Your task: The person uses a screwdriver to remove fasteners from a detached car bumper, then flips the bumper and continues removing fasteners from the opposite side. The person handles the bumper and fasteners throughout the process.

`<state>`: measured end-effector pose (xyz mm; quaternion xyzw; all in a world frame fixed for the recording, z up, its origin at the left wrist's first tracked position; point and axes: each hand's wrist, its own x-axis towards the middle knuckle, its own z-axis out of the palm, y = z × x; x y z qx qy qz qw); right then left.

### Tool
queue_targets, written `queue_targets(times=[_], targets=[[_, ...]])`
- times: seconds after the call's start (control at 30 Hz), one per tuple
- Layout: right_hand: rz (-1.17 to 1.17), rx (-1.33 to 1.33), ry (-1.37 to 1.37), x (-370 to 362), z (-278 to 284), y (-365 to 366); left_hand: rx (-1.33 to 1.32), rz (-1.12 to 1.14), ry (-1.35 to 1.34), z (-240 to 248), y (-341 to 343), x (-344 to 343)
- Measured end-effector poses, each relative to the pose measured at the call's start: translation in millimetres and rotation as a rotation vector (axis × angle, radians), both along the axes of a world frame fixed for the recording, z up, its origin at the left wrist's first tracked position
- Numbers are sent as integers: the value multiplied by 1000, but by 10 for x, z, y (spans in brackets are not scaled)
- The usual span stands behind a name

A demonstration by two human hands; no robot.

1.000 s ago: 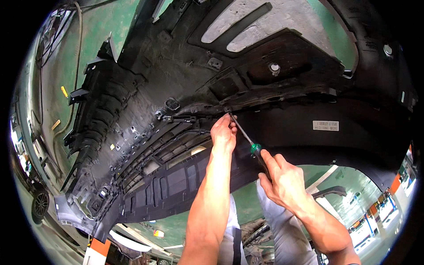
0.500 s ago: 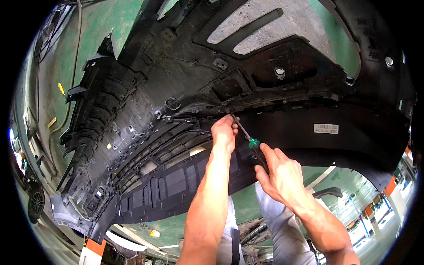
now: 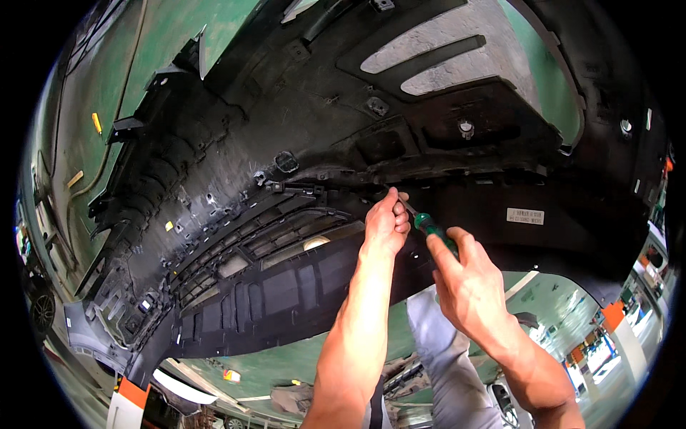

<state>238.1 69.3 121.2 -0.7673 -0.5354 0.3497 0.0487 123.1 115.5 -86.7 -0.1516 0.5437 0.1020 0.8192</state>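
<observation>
Screwdriver [image 3: 429, 229], green-handled, gripped in right hand [image 3: 468, 286], tip at black bumper [image 3: 286, 236] seam. Left hand [image 3: 386, 222] closed around shaft near tip. Hands barely shifted since a second ago; work continues.

Both arms reach upward, left hand [image 3: 386, 222] curled in a fist, right hand [image 3: 468, 286] closed in a grip.

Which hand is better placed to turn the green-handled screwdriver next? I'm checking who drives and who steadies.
The right hand, probably: it already grips the green-handled screwdriver by its handle. The left hand is up at the tip against the black plastic car underbody panel, seemingly steadying the shaft.
</observation>
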Motion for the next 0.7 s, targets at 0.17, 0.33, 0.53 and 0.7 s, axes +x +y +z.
queue_targets(times=[0.17,0.33,0.53,0.7], targets=[[-552,-246,218,-105,-50,27,21,-49,34,24,-10,15],[-807,-294,383,-199,-42,57,46,-86,49,23,-1,19],[-60,-1,-110,-174,-67,62,202,-208,67,40,9,-69],[-1081,-474,529,-35,-43,185,452,-446,102,388,-218,-380]])
